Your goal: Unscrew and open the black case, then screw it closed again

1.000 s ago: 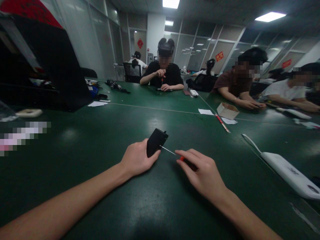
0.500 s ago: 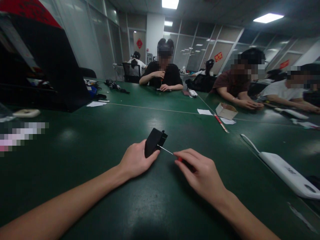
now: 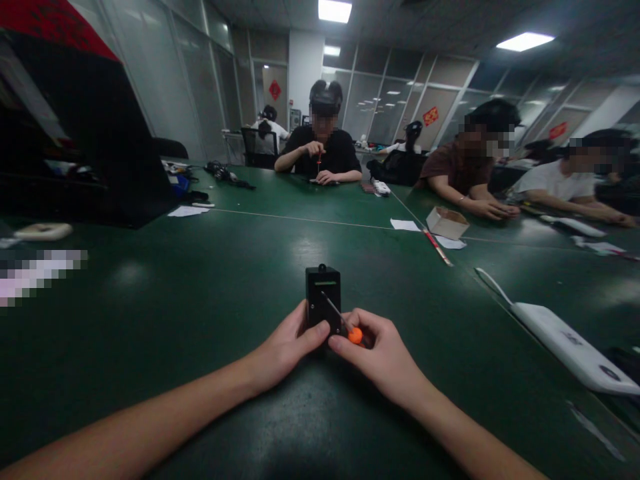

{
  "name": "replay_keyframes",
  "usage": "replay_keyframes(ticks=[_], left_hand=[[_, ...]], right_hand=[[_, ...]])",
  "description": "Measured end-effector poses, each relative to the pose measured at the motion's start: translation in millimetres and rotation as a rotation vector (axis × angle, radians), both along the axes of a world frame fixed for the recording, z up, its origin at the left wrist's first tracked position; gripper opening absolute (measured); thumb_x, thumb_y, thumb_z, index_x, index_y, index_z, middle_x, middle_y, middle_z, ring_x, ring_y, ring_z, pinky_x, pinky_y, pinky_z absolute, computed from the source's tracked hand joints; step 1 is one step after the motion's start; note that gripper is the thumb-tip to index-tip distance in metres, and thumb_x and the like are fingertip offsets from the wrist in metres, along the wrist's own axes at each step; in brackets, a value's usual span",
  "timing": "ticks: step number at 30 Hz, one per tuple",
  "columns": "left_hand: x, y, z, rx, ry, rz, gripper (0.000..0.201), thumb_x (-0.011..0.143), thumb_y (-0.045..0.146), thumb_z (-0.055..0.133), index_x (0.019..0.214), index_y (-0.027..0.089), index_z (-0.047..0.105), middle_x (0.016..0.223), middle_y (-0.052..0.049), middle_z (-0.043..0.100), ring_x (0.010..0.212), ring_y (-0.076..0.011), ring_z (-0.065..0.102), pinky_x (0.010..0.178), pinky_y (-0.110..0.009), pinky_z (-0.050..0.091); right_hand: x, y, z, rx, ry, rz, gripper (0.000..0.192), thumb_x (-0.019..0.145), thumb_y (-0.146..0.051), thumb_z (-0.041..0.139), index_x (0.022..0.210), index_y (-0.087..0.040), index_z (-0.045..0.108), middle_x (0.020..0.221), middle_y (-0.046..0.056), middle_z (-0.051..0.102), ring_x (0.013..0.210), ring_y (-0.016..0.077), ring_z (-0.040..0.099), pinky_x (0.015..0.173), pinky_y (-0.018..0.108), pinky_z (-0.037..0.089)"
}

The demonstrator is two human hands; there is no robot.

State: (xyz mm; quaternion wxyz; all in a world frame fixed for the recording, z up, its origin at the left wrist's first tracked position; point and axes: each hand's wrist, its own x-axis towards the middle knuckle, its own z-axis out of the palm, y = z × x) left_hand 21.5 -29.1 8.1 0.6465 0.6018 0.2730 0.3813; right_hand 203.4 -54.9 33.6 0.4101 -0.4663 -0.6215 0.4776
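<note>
A small black box [image 3: 321, 303] stands upright in front of me, a green strip across its upper face and small screws or holes lower down. My left hand [image 3: 287, 343] grips it from the left, thumb across its lower front. Between the fingers of my right hand [image 3: 383, 343] is a screwdriver [image 3: 354, 335] with an orange-red handle. Its thin metal shaft slants up and left across the box's front; whether the tip touches the box I cannot tell. The right thumb is close to the box's lower right corner.
A white power bank [image 3: 570, 347] with a cable loop lies at right on the green table [image 3: 200, 287]. Farther off are an open cardboard box [image 3: 447, 223], a red-and-white strip [image 3: 438, 247] and papers. A large black object [image 3: 95, 133] stands at left. Several people sit around the table.
The box has turned upright, its green-striped face now toward me. My right hand has moved in beside it, and the screwdriver now points up and left with its handle end showing.
</note>
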Motion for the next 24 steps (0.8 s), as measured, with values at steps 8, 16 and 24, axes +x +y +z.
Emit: replay_keyframes(ticks=[8, 16, 24], left_hand=[[-22.2, 34.5, -9.5, 0.618, 0.260, 0.339, 0.112, 0.065, 0.045, 0.085, 0.151, 0.028, 0.015, 0.153, -0.017, 0.035, 0.134, -0.0327, 0.043, 0.108, -0.050, 0.039], [-29.5, 36.9, 1.0, 1.074, 0.587, -0.026, 0.056, 0.077, 0.059, 0.070, 0.116, 0.020, 0.064, 0.114, -0.010, 0.070, 0.106, -0.0256, 0.063, 0.093, -0.040, 0.046], [-31.5, 39.3, -0.9, 0.983, 0.706, 0.116, 0.046, 0.084, 0.053, 0.065, 0.116, 0.020, 0.066, 0.106, -0.006, 0.072, 0.093, -0.0216, 0.067, 0.084, -0.035, 0.049]], right_hand=[[14.8, 11.3, -3.0, -0.027, -0.166, 0.001, 0.025, 0.081, -0.040, 0.069, 0.078, -0.018, 0.057, 0.067, -0.004, 0.050, 0.059, 0.0115, 0.044, 0.056, 0.024, 0.034], [14.7, 17.3, -13.5, -0.123, -0.196, 0.063, 0.031, 0.082, -0.048, 0.066, 0.082, -0.019, 0.055, 0.059, -0.007, 0.049, 0.049, 0.0102, 0.043, 0.046, 0.023, 0.031], [40.7, 28.0, 7.5, 0.100, -0.419, 0.049, 0.027, 0.084, -0.031, 0.065, 0.107, -0.019, 0.071, 0.109, 0.008, 0.070, 0.097, 0.0232, 0.065, 0.086, 0.036, 0.049]])
